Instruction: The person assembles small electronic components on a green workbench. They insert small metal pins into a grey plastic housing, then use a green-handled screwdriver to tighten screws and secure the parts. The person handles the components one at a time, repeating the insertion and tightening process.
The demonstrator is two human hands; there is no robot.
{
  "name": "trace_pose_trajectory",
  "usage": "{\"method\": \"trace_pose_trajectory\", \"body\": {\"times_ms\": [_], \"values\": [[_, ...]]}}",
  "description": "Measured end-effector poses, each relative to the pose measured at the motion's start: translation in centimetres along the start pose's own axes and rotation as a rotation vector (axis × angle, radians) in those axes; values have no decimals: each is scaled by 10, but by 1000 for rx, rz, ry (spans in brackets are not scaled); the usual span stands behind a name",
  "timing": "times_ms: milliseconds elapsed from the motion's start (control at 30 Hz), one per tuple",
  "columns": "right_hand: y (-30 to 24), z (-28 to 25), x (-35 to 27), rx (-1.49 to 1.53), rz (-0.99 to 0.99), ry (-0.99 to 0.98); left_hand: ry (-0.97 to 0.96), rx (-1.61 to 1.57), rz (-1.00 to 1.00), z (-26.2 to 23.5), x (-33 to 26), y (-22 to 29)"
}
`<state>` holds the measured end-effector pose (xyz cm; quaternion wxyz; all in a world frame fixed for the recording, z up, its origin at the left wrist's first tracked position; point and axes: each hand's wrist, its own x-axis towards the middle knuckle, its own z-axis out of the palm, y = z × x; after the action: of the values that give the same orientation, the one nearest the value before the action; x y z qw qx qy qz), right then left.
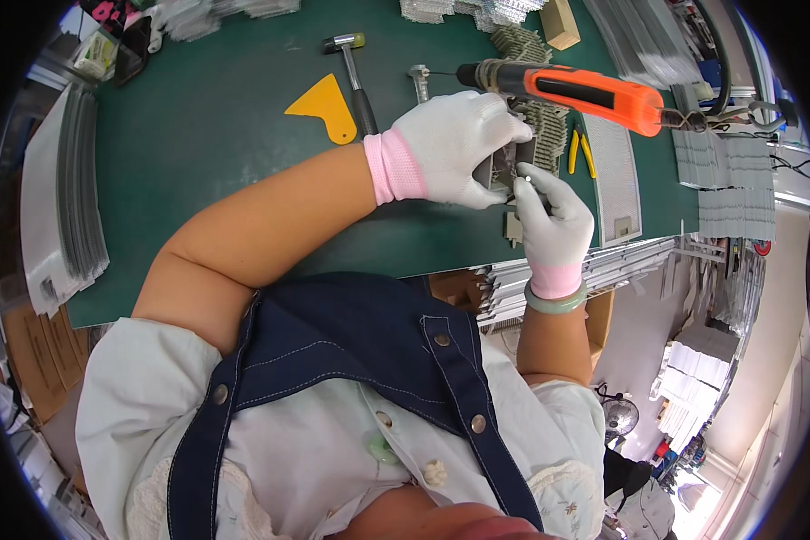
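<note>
Both my hands wear white gloves with pink cuffs. My left hand (463, 148) curves around a small dark grey box (484, 173), thumb on the near side and fingers on the far side. Small shiny pieces show inside the box, too small to name. At its right edge, my right hand (553, 211) has thumb and forefinger pinched together. A tiny pale piece shows at those fingertips; its kind is unclear. Just beyond my hands hangs an orange and black power screwdriver (585, 90), its bit toward the left. A small beige block (513, 229) lies beside my right hand.
On the green table (216, 117) lie a hammer (355, 85), a yellow scraper (328, 110), a metal tool (419, 83) and yellow-handled pliers (581, 151). Rows of beige parts (544, 135) sit under the screwdriver. A framed mesh panel (612, 175) and stacked panels (63, 198) flank the work area.
</note>
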<state>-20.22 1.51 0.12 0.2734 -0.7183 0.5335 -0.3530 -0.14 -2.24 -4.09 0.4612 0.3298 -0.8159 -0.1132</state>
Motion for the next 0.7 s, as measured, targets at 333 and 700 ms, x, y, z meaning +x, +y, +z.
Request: {"method": "trace_pose_trajectory", "body": {"times_ms": [333, 700], "values": [[3, -3, 0, 134, 95, -13, 56, -25, 32, -3, 3, -3], [2, -3, 5, -134, -306, -29, 48, -26, 21, -6, 2, -3]]}}
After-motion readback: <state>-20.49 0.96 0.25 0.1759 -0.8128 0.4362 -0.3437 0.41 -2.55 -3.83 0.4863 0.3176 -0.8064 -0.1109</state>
